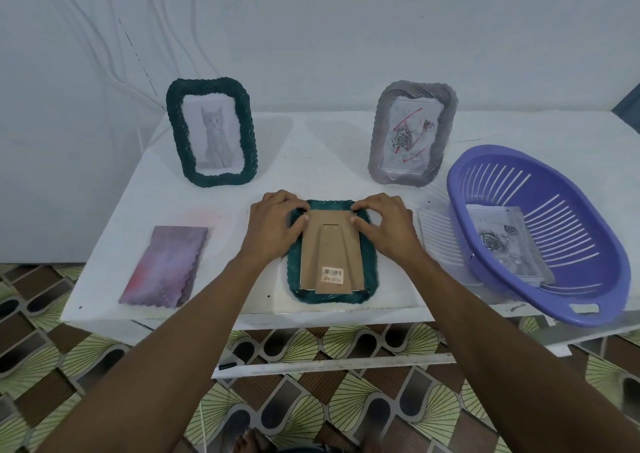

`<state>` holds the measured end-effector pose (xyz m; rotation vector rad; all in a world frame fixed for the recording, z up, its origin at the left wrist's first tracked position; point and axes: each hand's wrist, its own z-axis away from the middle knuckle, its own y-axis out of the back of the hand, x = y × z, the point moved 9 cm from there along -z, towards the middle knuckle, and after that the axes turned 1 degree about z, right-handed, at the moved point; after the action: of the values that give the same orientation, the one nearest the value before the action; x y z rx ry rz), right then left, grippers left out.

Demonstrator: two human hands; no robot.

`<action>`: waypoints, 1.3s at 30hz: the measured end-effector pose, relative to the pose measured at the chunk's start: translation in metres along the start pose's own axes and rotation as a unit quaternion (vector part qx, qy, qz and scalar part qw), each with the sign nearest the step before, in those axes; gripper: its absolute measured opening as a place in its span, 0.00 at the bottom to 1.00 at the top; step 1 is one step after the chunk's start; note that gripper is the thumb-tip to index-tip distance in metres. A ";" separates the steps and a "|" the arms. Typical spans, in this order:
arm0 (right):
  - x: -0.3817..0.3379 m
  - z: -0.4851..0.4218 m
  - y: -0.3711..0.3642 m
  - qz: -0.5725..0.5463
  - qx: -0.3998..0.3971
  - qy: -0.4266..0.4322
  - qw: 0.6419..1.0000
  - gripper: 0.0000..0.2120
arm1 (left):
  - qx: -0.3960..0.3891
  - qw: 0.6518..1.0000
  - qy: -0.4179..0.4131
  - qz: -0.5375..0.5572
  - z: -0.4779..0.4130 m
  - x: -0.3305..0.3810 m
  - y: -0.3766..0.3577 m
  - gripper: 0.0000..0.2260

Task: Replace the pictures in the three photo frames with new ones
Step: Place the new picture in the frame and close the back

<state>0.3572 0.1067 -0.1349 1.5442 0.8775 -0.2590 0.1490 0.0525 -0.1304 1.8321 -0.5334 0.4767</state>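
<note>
White table [311,161]: bears everything listed below; patterned floor tiles show beneath its near edge.

Purple basket [588,310]: slotted and oval, at the right end of the table, overhanging the near edge. Loose pictures [502,244] of roses lie inside it.

Green frame [176,133]: stands upright at the back left and holds a cat picture.

Grey frame [377,133]: stands upright at the back right, just behind the basket, and holds a rose picture marked with red strokes.

Face-down frame [369,262]: green, lying flat at the middle of the near edge with its brown cardboard back [329,244] and folded stand uppermost. It sits between the cloth and the basket.

Purple cloth [166,265]: folded, scallop-edged, well left of the face-down frame.

Left hand [273,224]: fingers curled over the frame's upper left corner, thumb at the edge of the backing.

Right hand [384,224]: fingers bent, thumb and forefinger pinching at the upper right corner. Both hands hide the top corners.

Barcode sticker [332,275]: near the lower edge of the backing.
</note>
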 end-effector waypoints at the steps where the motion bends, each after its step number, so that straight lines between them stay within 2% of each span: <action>1: 0.000 0.000 0.000 -0.004 -0.003 0.000 1.000 0.09 | 0.000 1.000 0.000 0.001 0.000 0.000 0.000 0.09; 6: 0.000 0.003 0.003 -0.039 -0.003 0.000 0.999 0.12 | -0.013 1.000 0.022 0.008 0.003 0.000 0.000 0.11; 11: -0.007 0.018 0.017 -0.100 -0.009 -0.008 0.995 0.15 | -0.018 0.995 0.062 0.072 0.022 0.003 0.008 0.14; 16: -0.008 0.066 0.018 -0.097 -0.046 0.012 0.994 0.11 | -0.051 0.996 0.014 0.075 0.070 0.019 0.013 0.14; 19: -0.016 0.084 0.020 -0.073 -0.052 0.056 0.994 0.12 | -0.061 0.995 -0.016 0.074 0.090 0.026 0.015 0.17; 22: -0.024 0.095 0.017 -0.061 -0.066 0.088 0.992 0.13 | -0.065 0.995 -0.038 0.061 0.100 0.030 0.016 0.19; 26: -0.021 0.095 0.016 -0.060 -0.076 0.077 0.992 0.17 | -0.069 0.995 -0.040 0.066 0.103 0.032 0.016 0.22; 30: -0.019 0.096 0.012 -0.057 -0.101 0.082 0.990 0.22 | -0.074 0.993 -0.038 0.086 0.102 0.033 0.015 0.20; 39: -0.022 0.097 0.014 -0.031 -0.044 0.080 0.995 0.16 | -0.048 0.996 -0.030 0.073 0.105 0.037 0.014 0.18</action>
<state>0.3823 0.0098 -0.1297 1.4715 1.0509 -0.1400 0.1779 -0.0555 -0.1310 1.7272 -0.7229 0.4867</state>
